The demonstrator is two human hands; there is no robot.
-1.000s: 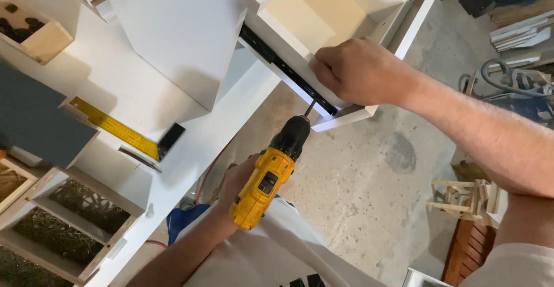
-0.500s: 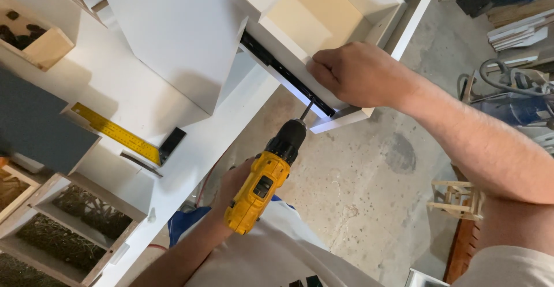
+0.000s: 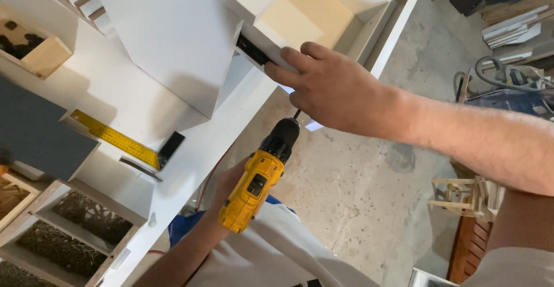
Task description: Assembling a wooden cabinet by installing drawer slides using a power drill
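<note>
While the right hand [image 3: 332, 88] lies flat with fingers spread over the side of a white drawer box [image 3: 346, 10], pressing on its edge, the left hand [image 3: 228, 186] is wrapped around the grip of a yellow and black cordless drill [image 3: 259, 177]. Its black chuck points up and toward the drawer's side, and the bit disappears behind the right hand, so where the tip meets the wood cannot be seen. A black drawer slide [image 3: 251, 49] runs along that side of the drawer, partly covered by the fingers of the right hand. The drawer sits at the edge of a white table [image 3: 115, 90], just beside a large tilted white panel [image 3: 173, 33]. On the table, well apart from the hands, lies a yellow-bladed square with a black stock [image 3: 124, 142]. A small wooden box [image 3: 34, 50] stands at the far left, and a grey panel [image 3: 34, 134] lies below it. White compartments with dark contents [image 3: 69, 235] fill the lower left corner. Beneath the drill lies a bare concrete floor [image 3: 358, 189]. At the right edge, a small wooden frame [image 3: 467, 197] stands on the floor, with coiled hoses [image 3: 508, 76] farther off.
</note>
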